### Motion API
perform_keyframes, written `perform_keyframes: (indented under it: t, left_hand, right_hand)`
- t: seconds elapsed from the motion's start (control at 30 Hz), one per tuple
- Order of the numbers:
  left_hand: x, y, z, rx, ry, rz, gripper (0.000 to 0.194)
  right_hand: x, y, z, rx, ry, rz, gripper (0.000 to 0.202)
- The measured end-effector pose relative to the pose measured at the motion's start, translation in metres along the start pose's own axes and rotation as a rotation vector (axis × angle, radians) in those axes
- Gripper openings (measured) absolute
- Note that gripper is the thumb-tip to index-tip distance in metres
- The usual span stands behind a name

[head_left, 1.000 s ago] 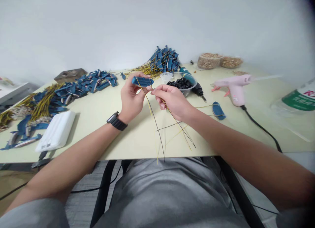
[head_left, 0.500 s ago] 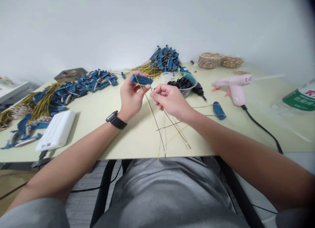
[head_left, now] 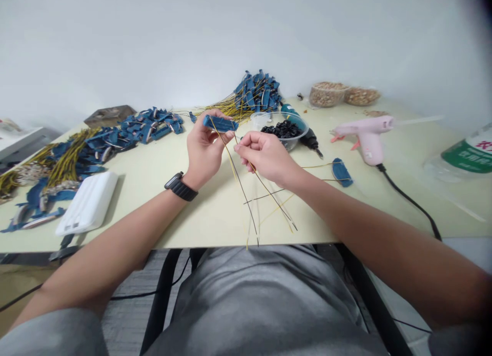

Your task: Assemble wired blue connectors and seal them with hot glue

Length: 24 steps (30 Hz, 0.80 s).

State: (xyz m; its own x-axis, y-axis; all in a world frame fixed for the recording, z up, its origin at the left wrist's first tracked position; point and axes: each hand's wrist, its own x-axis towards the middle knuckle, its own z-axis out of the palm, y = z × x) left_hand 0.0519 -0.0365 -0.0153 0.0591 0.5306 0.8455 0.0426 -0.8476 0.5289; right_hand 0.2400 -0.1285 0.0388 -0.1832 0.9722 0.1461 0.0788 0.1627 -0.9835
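My left hand (head_left: 205, 153) grips a blue piece (head_left: 220, 123) between thumb and fingers, holding it above the table. Yellow and black wires (head_left: 244, 194) hang from the piece toward the table's front edge. Close beside it, my right hand (head_left: 263, 156) is closed, with its thumb and fingertips pinching one of the wires near the piece's right end. Another blue piece (head_left: 342, 172) with wires lies on the table, right of my right hand.
A clear bowl (head_left: 302, 121) of black parts stands behind my right hand. To the right are a pink glue gun (head_left: 372, 140) and a bottle (head_left: 467, 153). Blue pieces (head_left: 149, 124) and a white power bank (head_left: 88, 203) lie left. A wired bundle (head_left: 258, 92) is at the back.
My left hand and the blue piece have shifted very slightly left, and the hanging wires have moved a little with them. My right hand keeps its pinch.
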Motion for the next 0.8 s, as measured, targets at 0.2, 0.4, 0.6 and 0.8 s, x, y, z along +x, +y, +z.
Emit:
perform_keyframes:
  t: [0.2,0.4,0.6,0.8]
  left_hand:
    - [0.001,-0.005,-0.002,0.028,-0.025,-0.01,0.06]
    - [0.001,-0.008,-0.002,0.004,-0.027,0.021,0.06]
    - [0.001,0.005,0.0,-0.008,-0.017,-0.071,0.064]
    - [0.002,0.011,-0.001,-0.031,-0.021,-0.146,0.065]
  right_hand:
    - [0.0,-0.001,-0.003,-0.053,-0.008,0.008,0.036]
    - [0.0,0.001,-0.009,-0.286,-0.001,-0.106,0.031]
    - [0.002,0.001,-0.012,-0.434,-0.002,-0.143,0.028]
    - [0.0,-0.03,-0.023,-0.723,0.124,-0.318,0.048]
